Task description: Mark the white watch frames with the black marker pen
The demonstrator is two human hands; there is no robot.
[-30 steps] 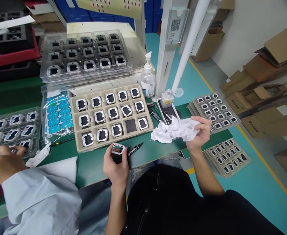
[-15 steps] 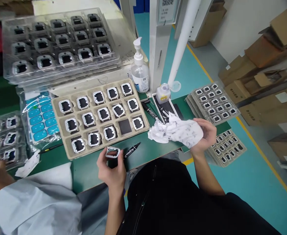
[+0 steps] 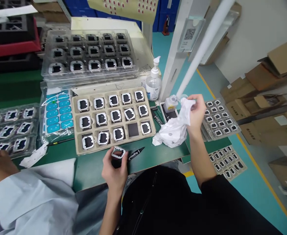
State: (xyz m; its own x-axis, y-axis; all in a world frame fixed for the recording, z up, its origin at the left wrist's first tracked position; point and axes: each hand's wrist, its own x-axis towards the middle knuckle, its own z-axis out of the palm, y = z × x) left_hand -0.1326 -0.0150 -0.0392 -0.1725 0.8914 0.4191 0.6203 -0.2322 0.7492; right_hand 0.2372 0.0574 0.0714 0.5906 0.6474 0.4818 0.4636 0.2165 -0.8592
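While left hand (image 3: 114,169) grips frame (image 3: 118,152) | right hand (image 3: 194,112) clutches cloth (image 3: 175,130) (crumpled, white)

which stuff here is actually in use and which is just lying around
In use:
left hand holding a frame
right hand holding a cloth
small bottle beside the cloth's raised end
brown tray with one empty slot

Lying about:
marker
pump bottle
clear trays
blue stickers
cardboard boxes
co-worker's sleeve

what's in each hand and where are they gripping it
Left hand holds a small square frame part by its lower edges; right hand pinches the white cloth at its top.
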